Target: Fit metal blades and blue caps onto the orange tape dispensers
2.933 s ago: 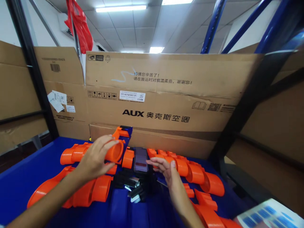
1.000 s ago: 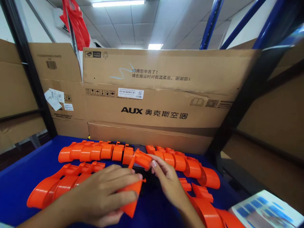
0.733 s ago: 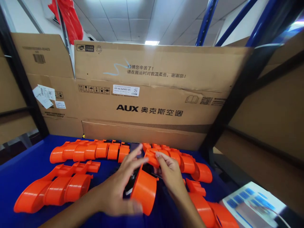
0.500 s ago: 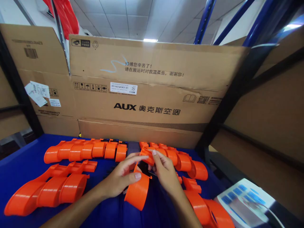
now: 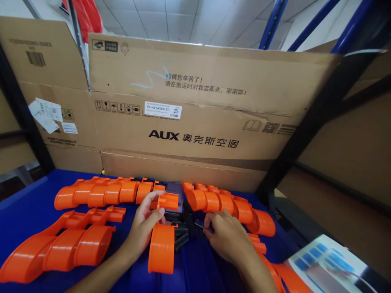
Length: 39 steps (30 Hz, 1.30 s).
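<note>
My left hand [image 5: 149, 215] is closed around an orange plastic tape dispenser [image 5: 161, 249], its round body hanging down and its ribbed upper part facing right. Lower right of it, my right hand [image 5: 224, 232] has its fingers pinched on a thin grey metal-looking strip [image 5: 199, 224], mostly hidden by the fingers. Between the hands lie black pieces [image 5: 182, 236] on the blue surface [image 5: 195, 268]; their kind is unclear. Behind the left hand stands a dark phone-like device [image 5: 174, 188], partly covered by the dispenser.
Rows of orange dispensers stand at back left [image 5: 97, 193], front left [image 5: 64, 248], back right [image 5: 226, 201] and front right [image 5: 275, 272]. A white device with blue keys [image 5: 328, 260] sits at right. A cardboard wall [image 5: 195, 122] closes the back, between black posts.
My right hand has left the dispenser and moved down and right, now pinching the thin strip. My left hand has shifted slightly left with the dispenser, turning it more upright.
</note>
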{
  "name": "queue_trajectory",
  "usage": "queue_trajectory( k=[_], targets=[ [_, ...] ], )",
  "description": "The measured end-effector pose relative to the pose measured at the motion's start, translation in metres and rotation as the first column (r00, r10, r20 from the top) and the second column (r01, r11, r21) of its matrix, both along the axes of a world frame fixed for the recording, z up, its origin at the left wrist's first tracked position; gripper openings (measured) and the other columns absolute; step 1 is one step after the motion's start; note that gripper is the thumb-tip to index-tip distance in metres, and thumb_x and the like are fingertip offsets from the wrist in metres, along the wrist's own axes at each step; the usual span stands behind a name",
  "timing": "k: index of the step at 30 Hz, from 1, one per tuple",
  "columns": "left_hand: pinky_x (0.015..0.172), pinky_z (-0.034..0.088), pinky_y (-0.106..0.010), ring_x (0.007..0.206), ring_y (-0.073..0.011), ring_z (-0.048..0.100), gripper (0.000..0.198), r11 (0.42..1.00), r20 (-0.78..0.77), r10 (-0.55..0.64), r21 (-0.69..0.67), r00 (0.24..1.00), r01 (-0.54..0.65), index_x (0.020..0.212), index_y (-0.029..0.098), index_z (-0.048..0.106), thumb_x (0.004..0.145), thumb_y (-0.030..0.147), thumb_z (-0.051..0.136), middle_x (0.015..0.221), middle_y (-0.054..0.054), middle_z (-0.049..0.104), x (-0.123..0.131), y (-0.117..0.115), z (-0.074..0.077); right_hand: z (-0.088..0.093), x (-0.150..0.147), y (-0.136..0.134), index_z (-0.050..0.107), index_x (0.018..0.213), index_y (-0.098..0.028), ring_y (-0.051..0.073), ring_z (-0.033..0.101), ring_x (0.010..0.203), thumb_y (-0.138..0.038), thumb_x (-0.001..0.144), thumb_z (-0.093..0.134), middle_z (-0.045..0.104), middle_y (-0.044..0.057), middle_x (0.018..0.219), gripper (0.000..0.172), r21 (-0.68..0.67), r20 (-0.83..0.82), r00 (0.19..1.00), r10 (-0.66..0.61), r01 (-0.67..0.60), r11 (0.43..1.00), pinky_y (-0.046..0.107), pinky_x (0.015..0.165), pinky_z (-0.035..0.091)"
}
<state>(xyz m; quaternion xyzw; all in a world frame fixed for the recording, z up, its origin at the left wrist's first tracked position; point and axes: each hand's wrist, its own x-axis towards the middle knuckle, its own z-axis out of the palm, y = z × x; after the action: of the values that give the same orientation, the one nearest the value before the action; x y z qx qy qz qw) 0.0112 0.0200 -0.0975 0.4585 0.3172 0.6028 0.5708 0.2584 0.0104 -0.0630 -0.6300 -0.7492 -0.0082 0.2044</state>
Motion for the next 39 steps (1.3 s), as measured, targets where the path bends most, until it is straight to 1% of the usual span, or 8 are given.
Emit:
queue_trajectory(
  k=[5, 8, 9, 11, 14, 19, 24, 39],
  targets=[
    [0.055, 0.046, -0.024, 0.057, -0.0109, 0.057, 0.044, 0.999, -0.035, 0.044, -0.017, 0.998, -0.045, 0.123, 0.027, 0.058, 0.083, 0.038, 0.073, 0.098, -0.002, 0.066, -0.001, -0.001, -0.002, 0.007, -0.005, -0.001, 0.061, 0.061, -0.024, 0.026, 0.059, 0.072, -0.011, 0.07, 0.064, 0.067, 0.005, 0.069, 0.016, -0.012, 0.029, 1.0, 0.008, -0.008, 1.0, 0.034, 0.063, 0.033],
    [0.059, 0.049, -0.026, 0.061, -0.0123, 0.058, 0.047, 0.999, -0.054, 0.049, 0.008, 0.997, -0.049, 0.126, 0.029, 0.058, 0.083, 0.038, 0.073, 0.098, -0.001, 0.065, -0.001, -0.002, -0.004, 0.013, -0.009, 0.0, 0.058, 0.065, -0.024, 0.024, 0.059, 0.068, -0.015, 0.071, 0.064, 0.065, 0.002, 0.065, 0.013, 0.04, -0.194, 0.981, 0.006, 0.002, 0.999, 0.032, 0.061, 0.035],
    [0.059, 0.05, -0.026, 0.062, -0.0126, 0.059, 0.048, 0.999, -0.057, 0.041, 0.012, 0.998, -0.041, 0.127, 0.029, 0.057, 0.083, 0.038, 0.073, 0.099, -0.002, 0.065, 0.0, -0.002, -0.004, 0.015, -0.012, 0.0, 0.056, 0.067, -0.024, 0.022, 0.059, 0.066, -0.019, 0.074, 0.063, 0.065, 0.001, 0.066, 0.011, 0.05, -0.346, 0.938, 0.033, -0.016, 0.999, 0.03, 0.06, 0.036],
    [0.059, 0.05, -0.027, 0.06, -0.0121, 0.059, 0.052, 1.0, -0.052, 0.019, 0.021, 0.998, -0.018, 0.13, 0.03, 0.056, 0.082, 0.037, 0.074, 0.106, -0.003, 0.065, 0.001, -0.002, -0.005, 0.016, -0.019, 0.001, 0.055, 0.074, -0.024, 0.018, 0.058, 0.06, -0.03, 0.084, 0.061, 0.067, 0.001, 0.069, 0.013, 0.05, -0.653, 0.748, 0.115, -0.109, 0.993, 0.028, 0.055, 0.039],
    [0.055, 0.049, -0.026, 0.057, -0.01, 0.059, 0.055, 0.999, -0.046, 0.014, 0.038, 0.999, -0.012, 0.133, 0.032, 0.053, 0.082, 0.037, 0.074, 0.126, -0.007, 0.061, 0.002, -0.002, -0.008, 0.015, -0.031, 0.001, 0.059, 0.084, -0.023, 0.014, 0.054, 0.051, -0.047, 0.089, 0.063, 0.067, 0.001, 0.068, 0.025, 0.05, -0.868, 0.471, 0.156, -0.231, 0.972, 0.024, 0.047, 0.038],
    [0.058, 0.052, -0.028, 0.059, -0.0096, 0.061, 0.053, 0.998, -0.033, 0.015, 0.056, 0.999, -0.013, 0.133, 0.034, 0.051, 0.085, 0.038, 0.071, 0.138, -0.007, 0.053, 0.004, -0.003, -0.009, 0.014, -0.039, 0.003, 0.069, 0.088, -0.019, 0.016, 0.059, 0.056, -0.054, 0.079, 0.077, 0.07, 0.004, 0.071, 0.037, 0.078, -0.926, 0.346, 0.154, -0.224, 0.972, 0.026, 0.05, 0.048],
    [0.058, 0.052, -0.028, 0.06, -0.0108, 0.063, 0.05, 0.998, -0.015, -0.013, 0.056, 1.0, 0.014, 0.13, 0.032, 0.052, 0.084, 0.037, 0.072, 0.127, -0.006, 0.059, 0.006, -0.006, -0.006, 0.012, -0.04, 0.005, 0.072, 0.084, -0.017, 0.017, 0.064, 0.061, -0.052, 0.077, 0.08, 0.076, 0.008, 0.08, 0.037, 0.061, -0.948, 0.286, 0.141, -0.271, 0.961, 0.03, 0.059, 0.054],
    [0.053, 0.046, -0.024, 0.056, -0.0112, 0.059, 0.044, 0.998, 0.181, -0.021, -0.047, 0.983, 0.03, 0.121, 0.028, 0.058, 0.083, 0.039, 0.076, 0.094, -0.001, 0.068, 0.009, -0.014, 0.002, 0.01, -0.041, 0.006, 0.074, 0.078, -0.017, 0.017, 0.066, 0.061, -0.053, 0.078, 0.079, 0.076, 0.008, 0.076, 0.037, 0.044, -0.954, 0.274, 0.124, -0.279, 0.959, 0.03, 0.06, 0.056]
  ],
)
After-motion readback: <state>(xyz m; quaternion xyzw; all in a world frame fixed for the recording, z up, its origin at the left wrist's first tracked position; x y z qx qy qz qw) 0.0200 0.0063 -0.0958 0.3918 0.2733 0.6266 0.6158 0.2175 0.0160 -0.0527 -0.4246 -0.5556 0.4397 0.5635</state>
